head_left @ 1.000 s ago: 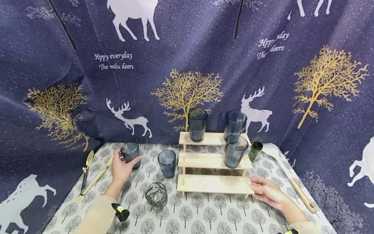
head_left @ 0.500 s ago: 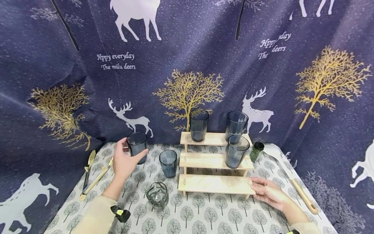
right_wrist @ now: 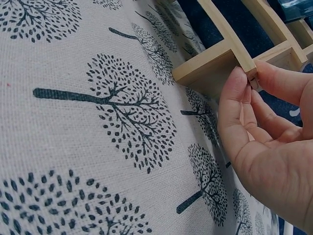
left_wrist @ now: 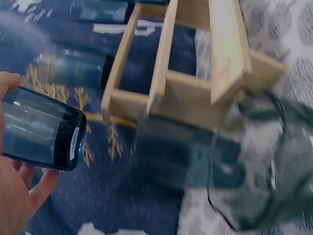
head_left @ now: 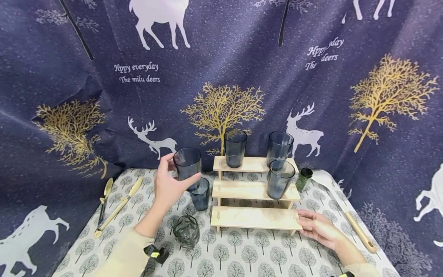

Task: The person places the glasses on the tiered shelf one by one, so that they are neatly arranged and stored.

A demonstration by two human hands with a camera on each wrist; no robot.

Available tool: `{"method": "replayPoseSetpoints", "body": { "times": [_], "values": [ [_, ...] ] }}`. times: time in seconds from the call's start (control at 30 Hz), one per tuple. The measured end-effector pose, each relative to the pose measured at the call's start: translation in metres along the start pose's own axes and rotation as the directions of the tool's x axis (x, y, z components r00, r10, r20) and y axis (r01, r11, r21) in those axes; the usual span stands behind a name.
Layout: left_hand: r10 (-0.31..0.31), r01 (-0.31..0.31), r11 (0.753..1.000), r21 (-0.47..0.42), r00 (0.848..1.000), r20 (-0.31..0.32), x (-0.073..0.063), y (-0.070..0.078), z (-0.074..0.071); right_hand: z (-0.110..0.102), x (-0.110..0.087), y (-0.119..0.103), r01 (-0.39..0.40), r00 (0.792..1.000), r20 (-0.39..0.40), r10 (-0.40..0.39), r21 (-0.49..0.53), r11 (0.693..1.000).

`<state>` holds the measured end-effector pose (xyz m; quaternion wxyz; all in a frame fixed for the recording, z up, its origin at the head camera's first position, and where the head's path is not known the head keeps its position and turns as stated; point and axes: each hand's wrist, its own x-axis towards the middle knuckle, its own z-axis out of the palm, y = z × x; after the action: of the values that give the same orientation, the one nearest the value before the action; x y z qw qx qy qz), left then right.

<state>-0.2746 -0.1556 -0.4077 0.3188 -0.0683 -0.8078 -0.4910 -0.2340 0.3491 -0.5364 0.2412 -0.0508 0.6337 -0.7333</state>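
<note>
My left hand [head_left: 169, 189] grips a smoky blue glass tumbler [head_left: 188, 163] by its sides, upright and raised off the table. In the left wrist view the held tumbler [left_wrist: 41, 128] shows its base with a small white label. Behind and below it stands a second blue tumbler [head_left: 200, 197], partly covered. My right hand [head_left: 319, 230] pinches the right end of the lowest step of a three-tier wooden rack [head_left: 254, 218]. The right wrist view shows thumb and fingertips on the corner of the wooden step [right_wrist: 242, 58].
Two tumblers [head_left: 235, 150] stand on the top tier and one tumbler [head_left: 278, 181] on the middle tier. A wavy green-grey glass [head_left: 186, 231] is at front. Tongs [head_left: 119, 207] lie left; a dark green jar [head_left: 304, 179] and a wooden-handled spatula [head_left: 356, 227] are right.
My left hand has lifted the tumbler off the table and carried it right, in front of the second tumbler. My right hand stays on the rack.
</note>
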Motion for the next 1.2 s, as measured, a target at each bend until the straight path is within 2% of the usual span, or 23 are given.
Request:
{"method": "replayPoseSetpoints", "body": {
  "times": [0.13, 0.37, 0.73, 0.9, 1.2],
  "values": [
    [0.030, -0.029, 0.999, -0.027, 0.999, 0.038, -0.001, 0.012, 0.016, 0.001, 0.000, 0.000, -0.004, 1.000, -0.005, 0.004, 0.003, 1.000],
    [0.061, -0.053, 0.996, -0.065, 0.991, 0.120, -0.006, 0.021, 0.047, 0.002, 0.000, 0.000, 0.004, 1.000, -0.007, -0.004, 0.000, 1.000],
    [0.014, -0.005, 0.999, -0.043, 0.978, 0.209, -0.018, 0.030, 0.087, 0.002, 0.000, -0.001, -0.004, 1.000, -0.019, 0.004, -0.014, 1.000],
    [0.025, -0.012, 0.998, -0.057, 0.972, 0.234, -0.023, 0.027, 0.100, 0.001, 0.000, -0.001, -0.015, 1.000, -0.024, 0.014, -0.016, 1.000],
    [-0.008, 0.026, 0.997, -0.070, 0.967, 0.254, -0.027, 0.026, 0.109, 0.002, 0.000, -0.001, 0.001, 1.000, -0.009, -0.001, -0.004, 1.000]
  ]
}}
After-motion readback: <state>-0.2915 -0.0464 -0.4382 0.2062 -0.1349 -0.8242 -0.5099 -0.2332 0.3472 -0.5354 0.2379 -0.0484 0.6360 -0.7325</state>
